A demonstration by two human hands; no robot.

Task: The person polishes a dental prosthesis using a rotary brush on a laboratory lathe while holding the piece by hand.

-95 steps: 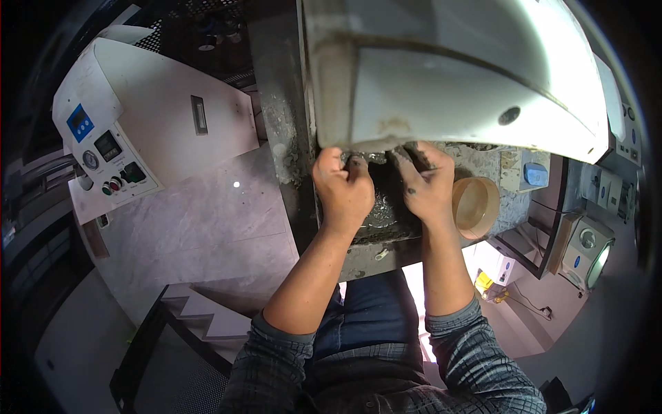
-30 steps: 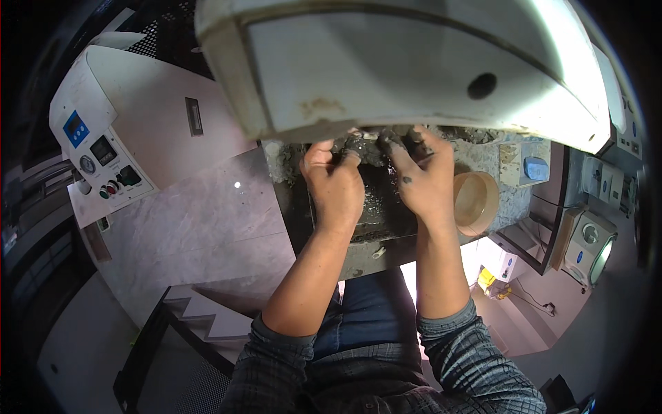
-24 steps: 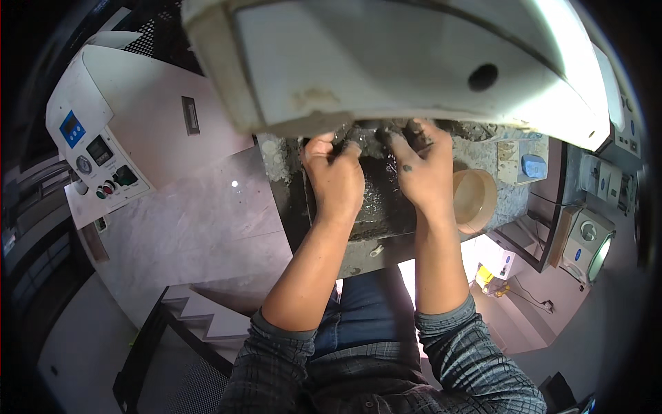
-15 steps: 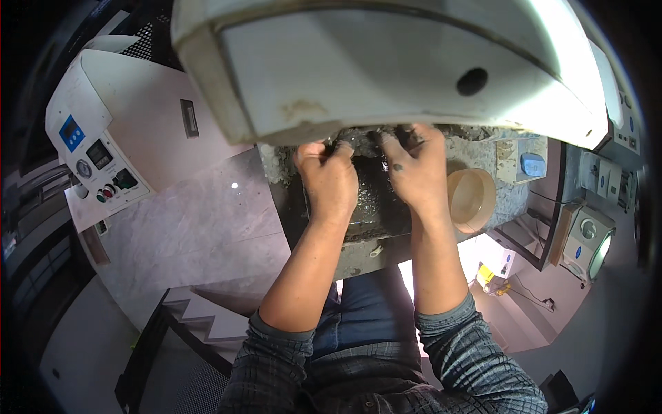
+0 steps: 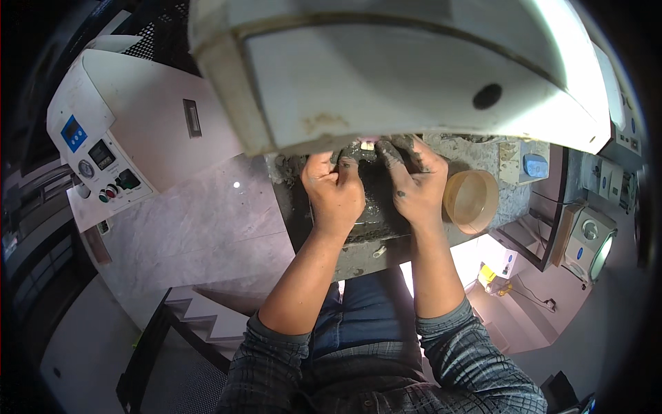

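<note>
Pale piece [image 5: 367, 145]: small, showing between my fingertips just under the lower edge of the hood; most of it is hidden.
Left hand [image 5: 334, 194]: fingers curled, thumb close to the index finger, dark grime on the tips; I cannot tell whether it grips the piece.
Right hand [image 5: 420, 194]: curled the same way, just across from my left, grimy fingers partly under the hood; its grip I cannot tell either.
Hood [image 5: 386, 83]: white, stained along its lower edge, with a dark oval spot, above my fingers.
Dark wet surface [image 5: 376, 217]: glistening between my wrists.
Desk [image 5: 358, 261]: grey and smeared, its near edge in front of my jeans [image 5: 376, 303].
Bowl [image 5: 492, 196]: round, tan, just right of my right hand.
Blue block [image 5: 536, 165]: on a pale tray [image 5: 510, 165], beyond the bowl.
White machine [image 5: 155, 103]: well to my left, with dials and knobs on its panel [image 5: 110, 169].
</note>
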